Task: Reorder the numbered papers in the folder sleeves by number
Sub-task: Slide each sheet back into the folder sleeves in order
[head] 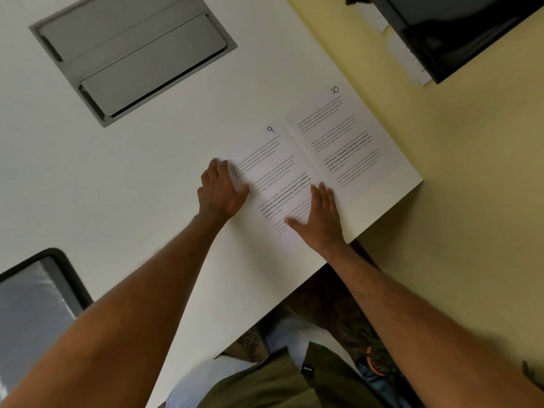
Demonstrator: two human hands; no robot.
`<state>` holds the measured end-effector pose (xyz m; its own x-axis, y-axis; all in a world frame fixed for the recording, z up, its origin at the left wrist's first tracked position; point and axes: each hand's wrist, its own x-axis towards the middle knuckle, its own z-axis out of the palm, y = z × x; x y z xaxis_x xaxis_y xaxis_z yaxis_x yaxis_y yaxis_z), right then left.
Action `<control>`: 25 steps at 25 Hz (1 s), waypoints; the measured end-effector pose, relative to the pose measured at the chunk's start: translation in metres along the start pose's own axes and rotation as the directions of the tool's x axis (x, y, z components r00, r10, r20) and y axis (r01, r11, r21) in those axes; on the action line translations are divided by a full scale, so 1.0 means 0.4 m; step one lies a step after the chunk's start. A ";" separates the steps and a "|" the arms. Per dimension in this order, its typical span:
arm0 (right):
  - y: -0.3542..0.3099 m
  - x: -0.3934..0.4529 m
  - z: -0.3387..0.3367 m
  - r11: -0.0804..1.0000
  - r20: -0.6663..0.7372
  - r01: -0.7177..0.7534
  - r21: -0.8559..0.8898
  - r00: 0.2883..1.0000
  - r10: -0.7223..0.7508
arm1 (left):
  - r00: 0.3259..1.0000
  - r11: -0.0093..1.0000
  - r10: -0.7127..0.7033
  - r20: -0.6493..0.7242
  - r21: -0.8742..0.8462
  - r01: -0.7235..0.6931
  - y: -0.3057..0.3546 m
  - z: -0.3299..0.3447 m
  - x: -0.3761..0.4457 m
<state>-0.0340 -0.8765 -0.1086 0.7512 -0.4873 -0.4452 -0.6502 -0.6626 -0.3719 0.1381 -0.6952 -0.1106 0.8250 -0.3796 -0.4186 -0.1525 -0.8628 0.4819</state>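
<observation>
Head view, looking down. Folder (pixel 321 160) lies open and flat on the white tabletop (pixel 117 178), close to its right-hand edge and near corner. Two pages show side by side, meeting at the fold: the page marked 9 (pixel 273 172) on the left and the page marked 10 (pixel 350 139) on the right, each number handwritten at the upper right corner of its page. Both carry printed paragraphs, too blurred to read. Whether the pages sit inside clear sleeves cannot be told here. Left hand (pixel 219 191) rests palm down at the left edge of page 9, fingers straight and together, thumb spread out onto the page; grip apart, holding nothing. Right hand (pixel 319 214) lies flat on the lower part of page 9 just beside the fold, fingers extended toward page 10, thumb spread to the left; grip apart as well, pressing only. Both forearms are bare. A grey recessed hatch (pixel 132 57) sits in the tabletop at upper left, well apart from the folder. A dark-framed object (pixel 38 304) is at the lower left edge. A black monitor (pixel 459 30) is at upper right, beyond the tabletop, over the yellow floor (pixel 471 201).
</observation>
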 end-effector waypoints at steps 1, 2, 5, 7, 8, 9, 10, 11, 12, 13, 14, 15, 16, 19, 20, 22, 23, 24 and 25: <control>0.001 0.002 0.005 1.000 0.021 0.002 -0.012 1.000 -0.002 | 1.000 1.000 -0.019 -0.005 0.002 0.019 0.006 -0.007 0.021; 0.001 0.003 0.011 1.000 0.042 0.004 -0.018 0.999 -0.003 | 1.000 0.999 -0.029 -0.010 0.012 0.030 0.012 -0.013 0.038; -0.002 0.006 0.025 0.999 0.064 0.006 -0.032 0.998 -0.004 | 0.997 0.997 -0.065 0.032 0.041 0.063 0.024 -0.020 0.076; -0.003 0.009 0.027 0.999 0.065 0.005 -0.039 0.998 -0.002 | 0.992 0.995 -0.103 0.069 0.001 0.103 0.030 -0.018 0.085; -0.004 0.009 0.026 0.999 0.070 0.006 -0.043 0.998 -0.003 | 0.990 0.992 -0.123 0.069 -0.032 0.125 0.030 -0.017 0.084; -0.004 0.009 0.026 0.999 0.076 0.010 -0.046 0.997 -0.007 | 0.989 0.989 -0.135 0.059 -0.058 0.139 0.028 -0.014 0.082; -0.004 0.007 0.025 0.999 0.084 0.014 -0.048 0.996 -0.010 | 0.990 0.989 -0.133 0.048 -0.063 0.136 0.027 -0.013 0.073; -0.002 0.005 0.024 0.999 0.091 0.016 -0.048 0.996 -0.012 | 0.993 0.992 -0.114 0.037 -0.051 0.116 0.024 -0.009 0.063; -0.001 0.003 0.025 0.999 0.094 0.018 -0.046 0.995 -0.013 | 0.996 0.996 -0.088 0.033 -0.031 0.089 0.021 -0.006 0.053; 0.000 0.002 0.027 0.999 0.094 0.018 -0.048 0.996 -0.014 | 0.997 0.997 -0.069 0.040 -0.017 0.070 0.019 -0.003 0.044; 0.000 0.000 0.028 0.999 0.091 0.018 -0.050 0.996 -0.013 | 0.997 0.998 -0.058 0.055 -0.005 0.058 0.019 -0.001 0.035; -0.002 -0.001 0.031 0.998 0.090 0.017 -0.053 0.996 -0.012 | 0.996 0.999 -0.047 0.074 0.013 0.047 0.014 0.003 0.030; -0.003 -0.003 0.033 0.998 0.094 0.020 -0.054 0.995 -0.015 | 0.996 0.999 -0.034 0.084 0.041 0.030 0.009 0.005 0.023; -0.001 -0.014 0.040 0.996 0.122 0.055 -0.066 0.991 -0.047 | 0.999 0.992 -0.022 0.048 0.126 0.015 -0.015 0.004 0.010; 0.001 -0.019 0.043 0.995 0.128 0.066 -0.080 0.990 -0.055 | 0.999 0.989 -0.029 0.028 0.147 0.025 -0.019 0.003 0.007; 0.004 -0.023 0.048 0.992 0.127 0.079 -0.098 0.990 -0.066 | 0.999 0.983 -0.032 -0.009 0.183 0.034 -0.019 0.005 0.000; 0.003 -0.024 0.049 0.992 0.126 0.079 -0.100 0.990 -0.066 | 0.999 0.981 -0.038 -0.021 0.190 0.041 -0.015 0.007 -0.002; 0.002 -0.025 0.048 0.992 0.127 0.078 -0.099 0.990 -0.065 | 0.999 0.981 -0.046 -0.021 0.186 0.049 -0.010 0.006 -0.003; 0.001 -0.026 0.047 0.993 0.127 0.076 -0.093 0.990 -0.064 | 0.999 0.983 -0.054 -0.008 0.174 0.054 -0.004 0.004 -0.003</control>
<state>-0.0443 -0.8611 -0.1196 0.7704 -0.3678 -0.5208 -0.5781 -0.7474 -0.3273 0.1363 -0.6940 -0.1120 0.8364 -0.3299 -0.4377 -0.1996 -0.9271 0.3173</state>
